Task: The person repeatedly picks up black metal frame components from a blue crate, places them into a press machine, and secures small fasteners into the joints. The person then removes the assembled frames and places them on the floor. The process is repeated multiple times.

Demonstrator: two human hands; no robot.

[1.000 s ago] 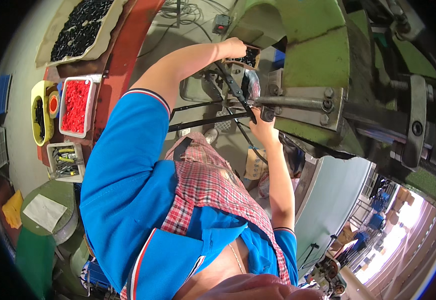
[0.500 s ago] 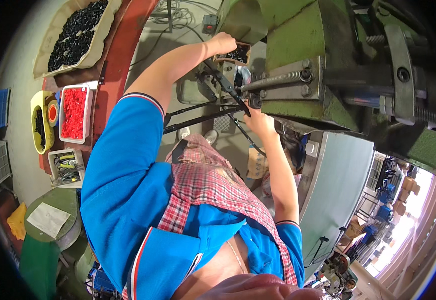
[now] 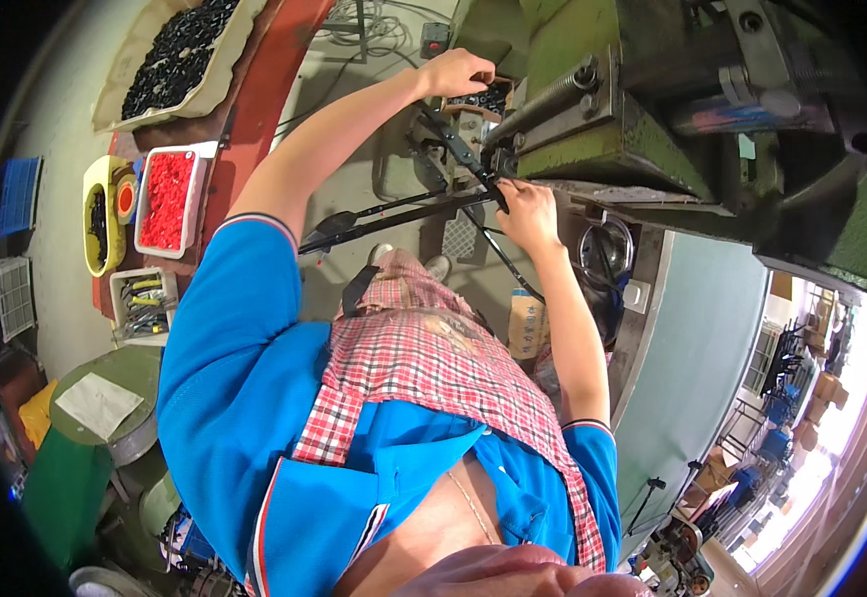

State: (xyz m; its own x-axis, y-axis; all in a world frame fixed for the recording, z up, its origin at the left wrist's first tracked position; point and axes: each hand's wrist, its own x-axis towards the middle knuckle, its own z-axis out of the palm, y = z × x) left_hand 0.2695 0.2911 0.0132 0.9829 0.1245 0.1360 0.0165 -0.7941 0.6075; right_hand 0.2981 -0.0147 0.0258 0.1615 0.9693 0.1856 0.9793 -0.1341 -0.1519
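Note:
My left hand [image 3: 456, 76] hovers at the near-left side of a small box [image 3: 493, 98] of black parts beside the green machine. Its fingers are curled, and what they hold, if anything, is hidden. My right hand [image 3: 530, 213] is closed around the joint of a black metal tube frame [image 3: 394, 217], just below the machine's working end. Several thin tubes of that frame spread left and down from my grip. The green press-like machine [image 3: 593, 129] stands over both hands, its steel rod [image 3: 543, 104] pointing toward the frame.
Left, a red-edged bench carries a large tray of black parts [image 3: 177, 60], a white bin of red pieces [image 3: 167, 199], a yellow container [image 3: 102, 214] and a tool bin [image 3: 143, 303]. A pale green panel [image 3: 697, 338] stands right. Cables [image 3: 379, 35] lie on the far floor.
My left hand has gone from a fist beside the small box to curled fingers over its edge. The frame's tubes have shifted down and left; my right hand still grips it.

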